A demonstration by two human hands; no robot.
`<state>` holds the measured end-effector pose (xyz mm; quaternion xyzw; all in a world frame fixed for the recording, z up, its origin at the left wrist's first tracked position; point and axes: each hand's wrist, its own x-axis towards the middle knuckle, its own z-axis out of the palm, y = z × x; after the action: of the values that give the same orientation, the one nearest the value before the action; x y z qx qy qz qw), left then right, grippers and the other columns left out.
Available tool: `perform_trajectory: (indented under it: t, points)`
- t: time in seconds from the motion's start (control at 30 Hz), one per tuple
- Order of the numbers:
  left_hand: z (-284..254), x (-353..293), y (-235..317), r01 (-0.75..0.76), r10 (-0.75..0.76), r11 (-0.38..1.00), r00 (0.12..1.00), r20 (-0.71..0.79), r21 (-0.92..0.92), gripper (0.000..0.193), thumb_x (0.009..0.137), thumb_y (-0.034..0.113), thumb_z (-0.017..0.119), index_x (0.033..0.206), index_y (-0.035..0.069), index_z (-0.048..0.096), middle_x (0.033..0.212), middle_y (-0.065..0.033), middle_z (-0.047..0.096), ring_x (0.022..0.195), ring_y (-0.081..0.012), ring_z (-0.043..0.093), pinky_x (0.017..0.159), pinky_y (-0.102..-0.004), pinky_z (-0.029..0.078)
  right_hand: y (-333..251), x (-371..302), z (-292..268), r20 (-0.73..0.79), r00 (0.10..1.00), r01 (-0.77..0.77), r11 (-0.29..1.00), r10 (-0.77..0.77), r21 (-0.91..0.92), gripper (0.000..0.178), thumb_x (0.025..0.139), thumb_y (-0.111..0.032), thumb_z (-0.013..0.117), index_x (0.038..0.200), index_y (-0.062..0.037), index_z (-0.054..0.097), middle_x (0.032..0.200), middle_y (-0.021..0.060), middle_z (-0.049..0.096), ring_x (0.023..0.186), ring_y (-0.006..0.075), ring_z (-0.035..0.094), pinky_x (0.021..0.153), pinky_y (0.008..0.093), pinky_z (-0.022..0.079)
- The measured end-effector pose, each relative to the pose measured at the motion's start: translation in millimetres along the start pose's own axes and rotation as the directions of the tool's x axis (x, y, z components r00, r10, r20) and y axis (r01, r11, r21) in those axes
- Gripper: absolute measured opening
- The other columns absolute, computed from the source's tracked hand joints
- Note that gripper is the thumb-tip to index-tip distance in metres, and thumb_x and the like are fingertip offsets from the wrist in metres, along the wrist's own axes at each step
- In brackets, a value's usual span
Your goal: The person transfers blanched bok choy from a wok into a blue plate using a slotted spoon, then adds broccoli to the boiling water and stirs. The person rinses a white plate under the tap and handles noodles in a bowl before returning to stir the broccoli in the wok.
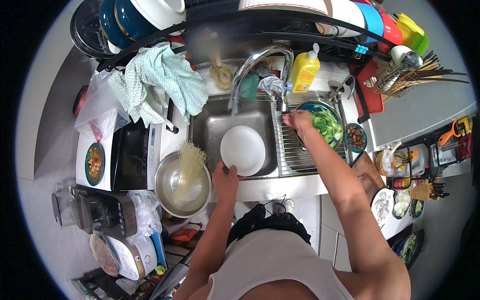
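Observation:
My left hand grips the near left rim of a round white dish, held over the metal sink. The curved chrome faucet arches above, its spout beyond the dish. My right hand reaches to just in front of the faucet's base, its fingers drawn together. Whatever they hold is hidden. Beside that hand, a dark blue bowl of chopped greens sits on the wire drying rack. Left of my left hand is a steel bowl with a bundle of thin pale noodles leaning in it.
A yellow pump bottle stands behind the rack. To the right lie a small bowl of brown pieces and a cutting board. Green-white cloths hang at the back left, near a bowl of diced food. A dish shelf spans the back.

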<state>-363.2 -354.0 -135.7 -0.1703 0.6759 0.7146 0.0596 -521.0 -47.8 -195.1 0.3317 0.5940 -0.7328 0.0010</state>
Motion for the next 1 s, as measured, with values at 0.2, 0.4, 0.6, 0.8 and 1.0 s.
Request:
perform_trajectory:
  t: [0.2,0.4,0.6,0.8,1.0]
  points:
    - [1.3,-11.0,17.6,-0.072,0.074,0.993,0.997,-0.011,0.095,0.031,0.092,-0.004,0.051,0.122,-0.006,0.055,0.103,-0.0166,0.065,0.081,-0.0225,0.070,0.063,-0.0336,0.065,29.1,78.4,-2.0,-0.224,0.966,0.065,0.959,-0.130,-0.275,0.019,0.086,-0.020,0.070,0.091,-0.0006,0.069,0.091,0.0099,0.071,0.070,0.0233,0.070,0.058,0.0366,0.057]
    - [-3.9,-10.9,35.3,-0.114,0.108,0.979,0.993,0.043,0.168,0.029,0.091,-0.001,0.052,0.119,-0.009,0.056,0.101,-0.0183,0.065,0.081,-0.0233,0.069,0.057,-0.0320,0.064,21.9,112.1,22.8,-0.157,0.969,0.006,0.650,-0.192,-0.760,0.049,0.059,-0.036,0.094,0.087,-0.0019,0.074,0.097,0.0161,0.074,0.089,0.0306,0.073,0.078,0.0389,0.059]
    - [9.1,-18.6,62.3,-0.087,0.067,0.965,0.994,0.088,0.247,0.031,0.091,-0.001,0.051,0.121,-0.007,0.058,0.103,-0.0142,0.067,0.078,-0.0193,0.068,0.056,-0.0298,0.061,-25.8,-24.4,10.9,0.001,0.991,0.136,0.990,-0.136,0.035,0.035,0.092,-0.004,0.061,0.124,0.0071,0.051,0.087,0.0180,0.069,0.067,0.0248,0.072,0.053,0.0354,0.057]
    - [30.9,-28.3,83.4,-0.436,0.368,0.511,0.890,0.270,0.740,0.025,0.084,0.001,0.059,0.106,-0.009,0.063,0.079,-0.0217,0.068,0.069,-0.0333,0.069,0.062,-0.0415,0.055,-3.1,-176.9,-79.1,0.043,0.960,0.272,0.960,-0.275,0.065,0.041,0.100,-0.015,0.059,0.136,-0.0018,0.047,0.088,0.0121,0.069,0.065,0.0168,0.069,0.050,0.0278,0.051]
    - [51.2,-23.7,88.8,-0.537,0.433,0.075,0.777,0.457,0.840,0.027,0.079,0.005,0.064,0.102,-0.011,0.063,0.081,-0.0305,0.066,0.081,-0.0464,0.067,0.071,-0.0498,0.054,68.0,-309.1,-201.3,-0.026,0.965,0.254,0.952,-0.262,-0.172,0.032,0.098,-0.006,0.054,0.129,-0.0025,0.057,0.086,0.0090,0.071,0.073,0.0111,0.069,0.057,0.0258,0.051]
